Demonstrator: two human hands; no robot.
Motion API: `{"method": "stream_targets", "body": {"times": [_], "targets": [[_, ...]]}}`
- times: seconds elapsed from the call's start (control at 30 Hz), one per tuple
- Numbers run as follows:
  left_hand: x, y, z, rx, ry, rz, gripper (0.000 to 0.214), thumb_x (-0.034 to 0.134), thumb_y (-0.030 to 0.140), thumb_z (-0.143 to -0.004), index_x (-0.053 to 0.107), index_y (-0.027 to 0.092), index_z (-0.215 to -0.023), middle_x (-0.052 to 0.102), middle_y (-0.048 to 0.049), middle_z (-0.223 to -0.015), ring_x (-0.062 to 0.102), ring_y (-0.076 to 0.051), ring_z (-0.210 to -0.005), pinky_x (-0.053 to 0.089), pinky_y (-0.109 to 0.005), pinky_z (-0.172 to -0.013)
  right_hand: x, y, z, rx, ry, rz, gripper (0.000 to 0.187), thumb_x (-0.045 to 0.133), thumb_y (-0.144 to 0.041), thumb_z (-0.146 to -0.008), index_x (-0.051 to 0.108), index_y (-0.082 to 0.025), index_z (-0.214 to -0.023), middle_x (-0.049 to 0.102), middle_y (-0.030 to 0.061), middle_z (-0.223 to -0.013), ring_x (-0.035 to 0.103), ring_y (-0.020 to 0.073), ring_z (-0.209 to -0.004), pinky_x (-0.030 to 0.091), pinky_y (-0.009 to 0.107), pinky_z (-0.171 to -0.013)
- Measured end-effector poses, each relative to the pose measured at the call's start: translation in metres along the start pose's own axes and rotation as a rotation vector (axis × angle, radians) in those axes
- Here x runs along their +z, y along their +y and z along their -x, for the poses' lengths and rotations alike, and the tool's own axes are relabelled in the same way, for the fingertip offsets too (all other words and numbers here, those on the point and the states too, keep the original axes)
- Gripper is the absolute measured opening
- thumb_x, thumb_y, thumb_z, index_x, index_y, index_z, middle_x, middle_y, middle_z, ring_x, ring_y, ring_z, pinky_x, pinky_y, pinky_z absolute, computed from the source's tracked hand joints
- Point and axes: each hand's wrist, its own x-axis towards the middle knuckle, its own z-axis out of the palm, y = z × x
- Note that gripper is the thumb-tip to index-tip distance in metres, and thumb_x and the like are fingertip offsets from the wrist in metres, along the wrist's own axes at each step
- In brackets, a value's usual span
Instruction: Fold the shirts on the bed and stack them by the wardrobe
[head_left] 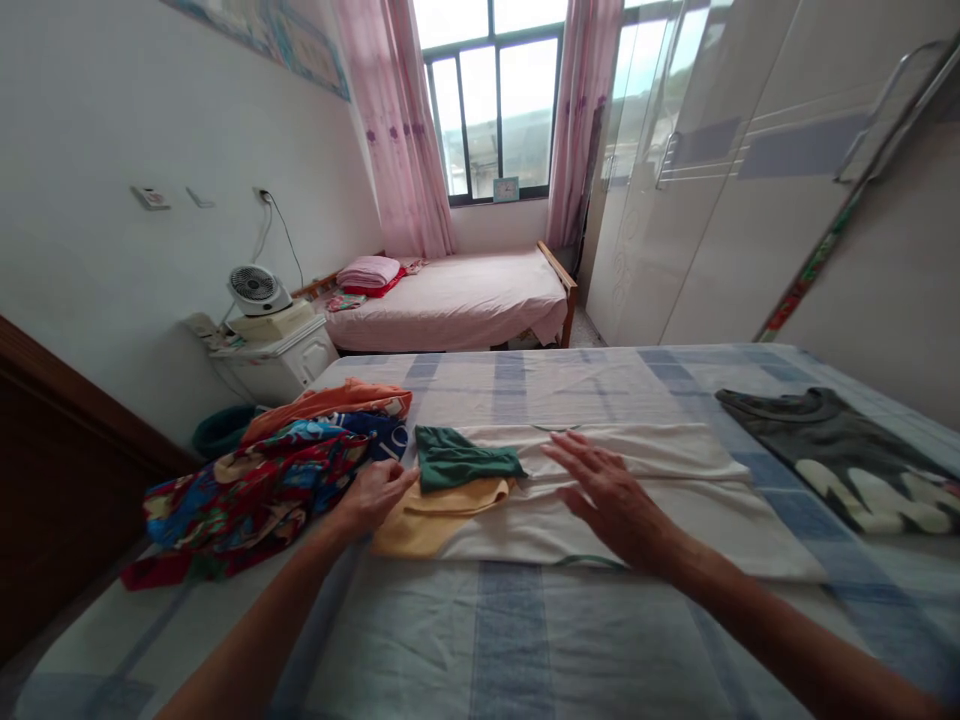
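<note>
A cream garment (637, 500) with a green (457, 462) and yellow (427, 520) end lies folded lengthwise across the bed. My left hand (373, 497) is closed on the yellow edge at the garment's left end. My right hand (607, 490) lies flat on the cream cloth, fingers stretched out and apart, holding nothing.
A pile of bright patterned clothes (255, 490) sits at the left of the blue-checked bed sheet (525, 640). A dark grey shirt (847, 460) lies at the right. Beyond stand a pink bed (457, 300), a nightstand with a fan (259, 290) and a wardrobe (750, 170).
</note>
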Motion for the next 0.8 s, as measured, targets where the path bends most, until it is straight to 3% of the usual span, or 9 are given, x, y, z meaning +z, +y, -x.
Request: {"method": "stream_targets", "body": {"times": [0.13, 0.23, 0.3, 0.43, 0.53, 0.63, 0.73, 0.8], "targets": [[0.0, 0.0, 0.003, -0.149, -0.171, 0.441, 0.051, 0.058, 0.065, -0.065, 0.059, 0.014, -0.065, 0.057, -0.0002, -0.055, 0.054, -0.015, -0.052, 0.037, -0.022, -0.048, 0.031, -0.03, -0.006, -0.058, -0.154, -0.057, 0.05, 0.043, -0.027, -0.088, 0.037, -0.026, -0.138, 0.031, 0.0037, -0.148, 0.022, 0.023, -0.137, 0.024, 0.047, -0.109], [0.003, 0.005, 0.005, -0.298, -0.406, 0.783, 0.048, 0.066, 0.058, -0.064, 0.065, 0.011, -0.075, 0.066, -0.0061, -0.065, 0.062, -0.019, -0.06, 0.048, -0.028, -0.061, 0.043, -0.037, -0.003, -0.084, -0.255, -0.077, 0.051, 0.047, -0.031, -0.087, 0.04, -0.027, -0.137, 0.034, 0.002, -0.147, 0.025, 0.0252, -0.136, 0.02, 0.049, -0.11], [0.006, 0.009, 0.005, -0.374, -0.495, 0.901, 0.046, 0.069, 0.053, -0.064, 0.067, 0.01, -0.079, 0.069, -0.009, -0.071, 0.064, -0.02, -0.063, 0.051, -0.031, -0.066, 0.044, -0.038, -0.002, -0.085, -0.266, -0.086, 0.05, 0.048, -0.032, -0.087, 0.041, -0.027, -0.136, 0.036, 0.0008, -0.146, 0.026, 0.0242, -0.136, 0.019, 0.049, -0.11], [0.013, 0.014, 0.003, -0.317, -0.483, 0.915, 0.042, 0.077, 0.042, -0.06, 0.069, 0.008, -0.083, 0.072, -0.0119, -0.078, 0.066, -0.02, -0.064, 0.051, -0.027, -0.06, 0.042, -0.032, -0.004, -0.038, -0.104, -0.043, 0.048, 0.043, -0.031, -0.089, 0.039, -0.026, -0.137, 0.032, 0.0009, -0.148, 0.021, 0.0201, -0.138, 0.017, 0.043, -0.112], [0.018, 0.014, 0.001, -0.237, -0.421, 0.883, 0.042, 0.079, 0.039, -0.057, 0.069, 0.008, -0.084, 0.072, -0.0108, -0.077, 0.066, -0.019, -0.062, 0.049, -0.024, -0.057, 0.043, -0.021, -0.005, 0.077, 0.031, 0.056, 0.049, 0.043, -0.033, -0.089, 0.04, -0.023, -0.137, 0.031, 0.0055, -0.148, 0.018, 0.0244, -0.138, 0.015, 0.046, -0.111], [0.019, 0.013, 0.001, -0.215, -0.372, 0.856, 0.041, 0.079, 0.041, -0.056, 0.069, 0.01, -0.082, 0.071, -0.0074, -0.072, 0.065, -0.019, -0.062, 0.049, -0.025, -0.058, 0.044, -0.011, -0.003, 0.14, 0.003, 0.098, 0.045, 0.046, -0.037, -0.088, 0.049, -0.02, -0.129, 0.043, 0.0106, -0.141, 0.032, 0.0287, -0.132, 0.023, 0.048, -0.106], [0.016, 0.014, 0.0, -0.192, -0.372, 0.841, 0.042, 0.078, 0.043, -0.057, 0.067, 0.012, -0.084, 0.07, -0.0049, -0.071, 0.065, -0.02, -0.065, 0.049, -0.026, -0.061, 0.038, -0.008, -0.003, 0.155, -0.031, 0.061, 0.032, 0.044, -0.033, -0.089, 0.059, -0.018, -0.114, 0.059, 0.0096, -0.122, 0.05, 0.0243, -0.115, 0.035, 0.042, -0.098], [0.013, 0.016, 0.001, -0.154, -0.35, 0.794, 0.041, 0.075, 0.046, -0.06, 0.066, 0.013, -0.082, 0.069, -0.0034, -0.07, 0.065, -0.019, -0.066, 0.047, -0.024, -0.059, 0.033, -0.009, -0.005, 0.18, 0.026, 0.028, 0.03, 0.041, -0.029, -0.09, 0.059, -0.018, -0.111, 0.062, 0.0086, -0.115, 0.052, 0.0215, -0.109, 0.038, 0.039, -0.095]]}}
